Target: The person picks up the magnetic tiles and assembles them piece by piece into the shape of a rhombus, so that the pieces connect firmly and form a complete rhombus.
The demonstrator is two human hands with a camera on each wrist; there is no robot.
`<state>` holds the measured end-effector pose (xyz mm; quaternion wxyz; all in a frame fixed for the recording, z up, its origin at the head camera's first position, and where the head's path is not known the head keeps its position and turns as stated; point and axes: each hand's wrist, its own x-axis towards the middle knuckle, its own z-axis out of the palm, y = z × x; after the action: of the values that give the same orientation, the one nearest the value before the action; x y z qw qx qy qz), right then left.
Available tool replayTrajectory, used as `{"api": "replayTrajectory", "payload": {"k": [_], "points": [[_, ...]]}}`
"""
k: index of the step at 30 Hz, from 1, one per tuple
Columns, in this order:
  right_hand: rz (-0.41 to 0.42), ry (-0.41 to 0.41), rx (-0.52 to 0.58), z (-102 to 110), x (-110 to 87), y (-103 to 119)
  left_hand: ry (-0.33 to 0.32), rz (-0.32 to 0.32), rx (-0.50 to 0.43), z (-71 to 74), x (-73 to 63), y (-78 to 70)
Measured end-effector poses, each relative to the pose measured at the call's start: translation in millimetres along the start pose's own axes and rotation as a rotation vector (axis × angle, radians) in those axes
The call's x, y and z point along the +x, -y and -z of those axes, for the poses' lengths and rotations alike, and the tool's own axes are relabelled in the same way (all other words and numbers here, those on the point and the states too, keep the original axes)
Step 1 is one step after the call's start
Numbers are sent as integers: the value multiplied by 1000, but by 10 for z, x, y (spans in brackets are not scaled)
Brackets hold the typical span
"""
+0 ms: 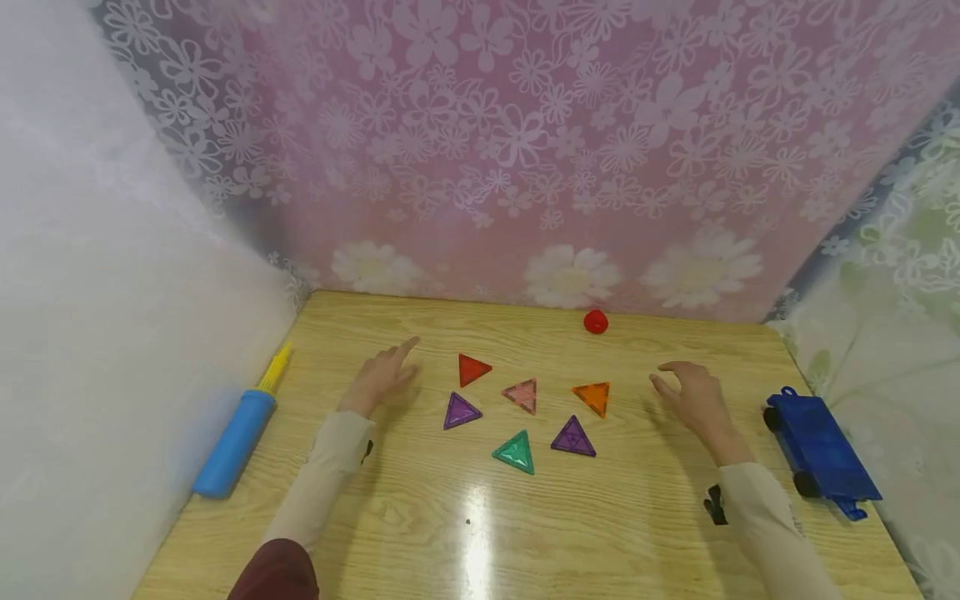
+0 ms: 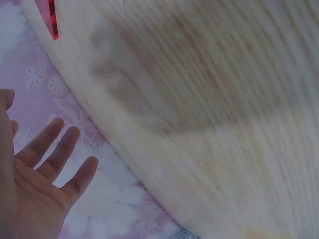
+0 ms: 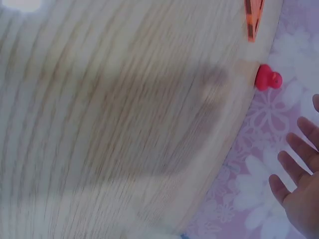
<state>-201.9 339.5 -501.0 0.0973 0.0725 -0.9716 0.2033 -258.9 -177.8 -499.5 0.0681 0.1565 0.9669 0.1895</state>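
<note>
Head view: a left hand [image 1: 378, 379] hovers left of a translucent red plastic triangle [image 1: 472, 369] on a wood-grain surface [image 1: 405, 517], a right hand [image 1: 696, 402] right of a translucent orange plastic triangle [image 1: 595, 397]. Left wrist view: left hand's grip spread. Right wrist view: right hand's likewise.

Cream sleeves [image 1: 318, 487] are being worn, the left being partly covered by maroon cloth [image 1: 277, 573]; black fittings [image 1: 716, 505] are being worn at both cuffs [image 1: 742, 483].

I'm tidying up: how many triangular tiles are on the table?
6: red tile at the back, left purple tile in front of it, pink tile mid-group, orange tile farthest right, right purple tile in front of orange, green tile at the front. None looks hidden.
</note>
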Motion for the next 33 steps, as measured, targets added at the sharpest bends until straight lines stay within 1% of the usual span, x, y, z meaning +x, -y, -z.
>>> {"api": "replayTrajectory", "payload": {"k": [5, 11, 16, 22, 26, 28, 30, 33], "points": [[52, 12, 37, -76, 7, 63, 31, -39, -62, -83, -29, -47], [108, 46, 77, -174, -15, 183, 75, -97, -70, -159, -83, -129], [179, 48, 81, -242, -36, 315, 66, -168, -78, -222, -131, -167], [264, 38, 85, -332, -67, 443, 66, -233, -92, -295, -191, -215], [343, 14, 91, -388, -98, 550, 72, -262, -84, -346, -237, -246], [370, 12, 96, -423, -116, 602, 78, -269, -72, -376, -260, -260], [390, 25, 97, -457, -138, 656, 87, -273, -65, -410, -279, -273], [391, 71, 118, -505, -187, 726, 91, -298, -34, -466, -299, -285]]}}
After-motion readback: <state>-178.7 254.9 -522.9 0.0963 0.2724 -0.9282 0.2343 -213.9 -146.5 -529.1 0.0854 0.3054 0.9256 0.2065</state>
